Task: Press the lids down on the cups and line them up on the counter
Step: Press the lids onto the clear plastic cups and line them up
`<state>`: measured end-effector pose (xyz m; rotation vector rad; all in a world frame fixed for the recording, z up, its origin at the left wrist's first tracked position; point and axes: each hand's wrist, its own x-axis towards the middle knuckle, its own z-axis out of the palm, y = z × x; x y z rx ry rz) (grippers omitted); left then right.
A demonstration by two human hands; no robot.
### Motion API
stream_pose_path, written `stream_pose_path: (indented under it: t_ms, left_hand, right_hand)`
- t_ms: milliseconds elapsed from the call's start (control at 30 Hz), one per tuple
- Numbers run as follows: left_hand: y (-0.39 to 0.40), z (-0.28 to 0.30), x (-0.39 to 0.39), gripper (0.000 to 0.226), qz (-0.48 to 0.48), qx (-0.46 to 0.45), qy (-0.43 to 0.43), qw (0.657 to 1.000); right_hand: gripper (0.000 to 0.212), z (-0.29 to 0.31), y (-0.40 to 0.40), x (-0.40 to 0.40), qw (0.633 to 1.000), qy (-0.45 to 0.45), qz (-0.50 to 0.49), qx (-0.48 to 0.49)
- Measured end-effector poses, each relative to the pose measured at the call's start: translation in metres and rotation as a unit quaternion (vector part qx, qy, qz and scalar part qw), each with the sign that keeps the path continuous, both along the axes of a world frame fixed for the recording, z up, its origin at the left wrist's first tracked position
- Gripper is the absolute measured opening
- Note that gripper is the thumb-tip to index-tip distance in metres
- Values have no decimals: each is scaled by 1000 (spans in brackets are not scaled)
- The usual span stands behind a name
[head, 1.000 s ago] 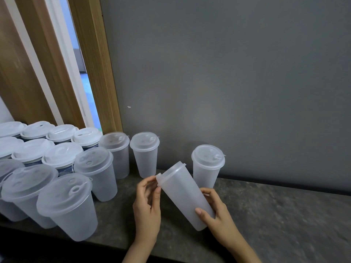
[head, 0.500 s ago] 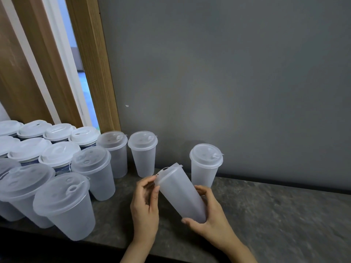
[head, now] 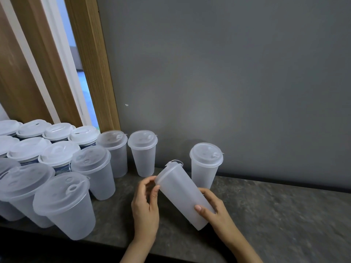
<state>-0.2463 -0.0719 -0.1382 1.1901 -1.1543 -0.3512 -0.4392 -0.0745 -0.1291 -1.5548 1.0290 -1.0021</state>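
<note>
A frosted plastic cup point(head: 182, 194) with its lid point(head: 169, 168) on is held tilted, lid end up and to the left, above the counter point(head: 275, 215). My right hand point(head: 214, 209) grips the cup's lower body with fingers and thumb curled round it. My left hand point(head: 145, 205) pinches the rim of the lid at the cup's top. A lidded cup point(head: 205, 164) stands upright by the wall just behind the held one. Two more lidded cups point(head: 143, 152) point(head: 115, 150) stand along the wall to the left.
Several lidded cups point(head: 62, 202) crowd the counter's left end in rows, some with white lids point(head: 28, 147). A grey wall point(head: 228, 82) backs the counter. A wooden door frame point(head: 89, 59) rises at the left. The counter's front edge runs just below my wrists.
The held cup has turned a little in my hands, and my right hand's grip has shifted along its lower body. The view has drifted slightly. The standing cups have not moved.
</note>
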Motion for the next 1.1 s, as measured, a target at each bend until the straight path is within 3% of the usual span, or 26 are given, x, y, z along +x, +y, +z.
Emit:
stream_pose_path:
  t_ms: [300, 533, 800, 1100]
  left_hand:
    - [1, 3, 2, 22, 18, -42, -22, 999]
    - [1, 1, -1, 25, -27, -26, -12, 999]
    - [4, 2, -1, 22, 40, -49, -61, 996]
    - [6, 4, -1, 22, 49, -52, -55, 996]
  right_hand:
    - [48, -1, -3, -2, 999, -33, 9, 21]
    - [60, -11, -11, -7, 994, -84, 13, 62]
    - [57, -13, -12, -8, 994, -77, 32, 73]
    - [62, -3, -9, -6, 994, -70, 41, 79]
